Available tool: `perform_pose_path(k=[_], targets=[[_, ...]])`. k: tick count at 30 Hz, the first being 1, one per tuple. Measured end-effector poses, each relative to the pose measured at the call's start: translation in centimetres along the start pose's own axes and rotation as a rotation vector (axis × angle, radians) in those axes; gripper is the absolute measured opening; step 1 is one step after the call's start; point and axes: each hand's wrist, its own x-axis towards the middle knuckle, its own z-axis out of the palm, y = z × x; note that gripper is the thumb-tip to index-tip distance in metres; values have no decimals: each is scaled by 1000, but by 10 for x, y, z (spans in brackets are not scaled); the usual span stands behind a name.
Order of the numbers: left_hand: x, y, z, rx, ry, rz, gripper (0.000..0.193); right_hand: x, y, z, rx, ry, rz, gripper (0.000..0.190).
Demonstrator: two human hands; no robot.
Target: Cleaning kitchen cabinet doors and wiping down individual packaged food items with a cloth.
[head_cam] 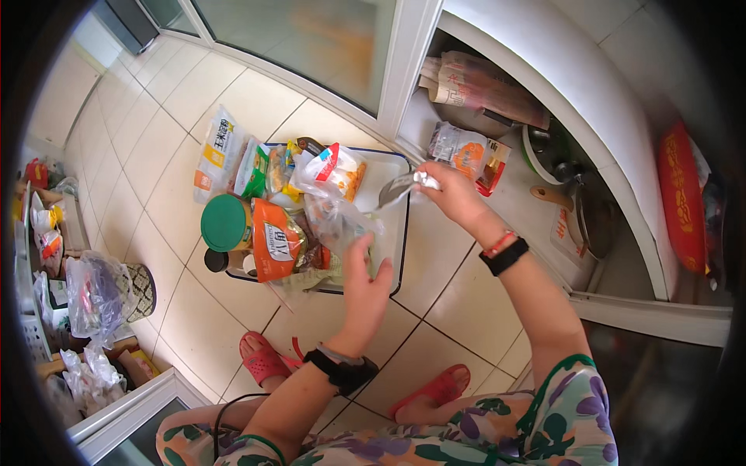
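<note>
My right hand [457, 192] grips a small silvery packet [397, 189] by its crumpled white end, above the right side of a white tray with a dark blue rim [389, 166]. My left hand [364, 285] holds nothing, thumb and fingers apart. Its fingertips overlap a clear plastic bag [332, 218]; whether they touch it I cannot tell. Crowded in the tray are an orange pouch [277, 242], a green-lidded jar [226, 222], a red-and-white snack bag [344, 166] and a green-and-white packet [253, 172]. A pale pouch bearing writing [215, 154] leans at the tray's far left corner.
To the right, an open cabinet holds packets [460, 151], a paper-wrapped bundle [484, 87] and pans [548, 154]. A red package [682, 198] is at far right. On the left are a patterned bin [140, 291] and a drawer with plastic bags [90, 373]. Glass doors [303, 46] border the tiled floor.
</note>
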Motion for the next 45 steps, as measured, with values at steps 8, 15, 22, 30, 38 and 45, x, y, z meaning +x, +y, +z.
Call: perform_pose_path(k=[8, 15, 22, 30, 38, 45], targets=[[44, 34, -5, -314, -622, -429, 58, -53, -62, -22, 230, -37, -24, 34], [26, 43, 8, -1073, -571, -580, 59, -80, -71, 43, -44, 302, -28, 50], [24, 44, 3, -1242, -561, -535, 63, -71, -75, 36, -367, 339, -32, 46], [31, 56, -10, -1164, -451, -487, 64, -95, -107, 51, -152, 316, -82, 45], [25, 64, -6, -1287, -549, -452, 64, -76, -76, 18, 109, 354, 12, 42], [33, 64, -17, -1251, -515, -552, 70, -103, -112, 36, -156, 78, -222, 76]])
